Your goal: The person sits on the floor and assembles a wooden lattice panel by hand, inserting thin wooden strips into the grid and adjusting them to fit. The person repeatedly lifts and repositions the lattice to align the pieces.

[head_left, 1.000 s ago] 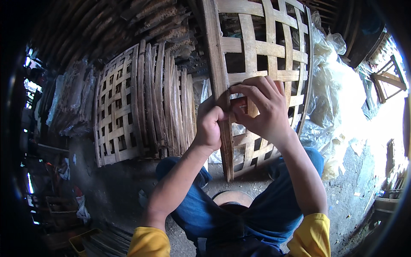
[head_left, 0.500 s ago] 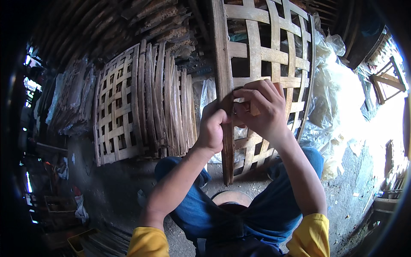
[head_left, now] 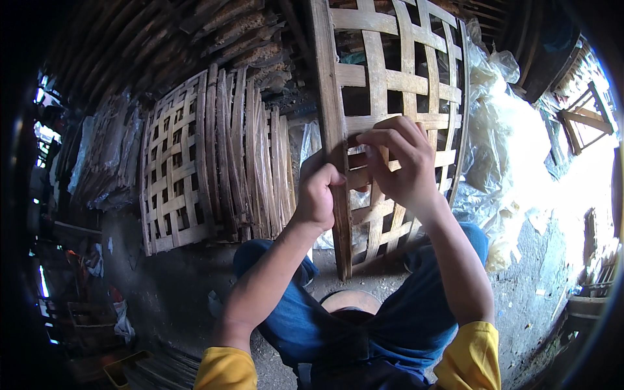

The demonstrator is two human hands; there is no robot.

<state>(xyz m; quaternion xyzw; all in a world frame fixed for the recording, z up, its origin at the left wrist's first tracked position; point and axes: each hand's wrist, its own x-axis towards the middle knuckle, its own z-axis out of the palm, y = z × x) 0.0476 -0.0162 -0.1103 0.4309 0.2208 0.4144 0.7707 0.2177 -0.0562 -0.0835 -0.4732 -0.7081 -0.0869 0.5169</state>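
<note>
Plainly, the left hand (head_left: pixel 318 201) grasps the wooden edge (head_left: pixel 343 240) of an upright woven panel (head_left: pixel 408 82), which rises before both hands; the right hand (head_left: pixel 409 166) curls beside that edge, whether pinching anything I cannot tell. Leftward of them stand more lattice panels (head_left: pixel 174 185).

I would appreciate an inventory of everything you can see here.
Woven wooden lattice panel: one, pale brown, upper centre
Stacked wooden panels: several, brown, left
Rough ridged rows: several, brown, upper left
Crumpled clear plastic sheeting: uncounted, whitish, right
Wrapped flat bundles: uncounted, greyish, far left
Round disc: one, tan, between knees
Angular wooden frame: one, brown, far right
Boxy container: one, yellow, lower left
Hard floor: one, grey, below
Denim trousers: one pair, blue, lower centre
Fabric sleeves: two, yellow, bottom
Left hand: one, bare, gripping panel's edge
Right hand: one, bare, at panel's lattice
</note>
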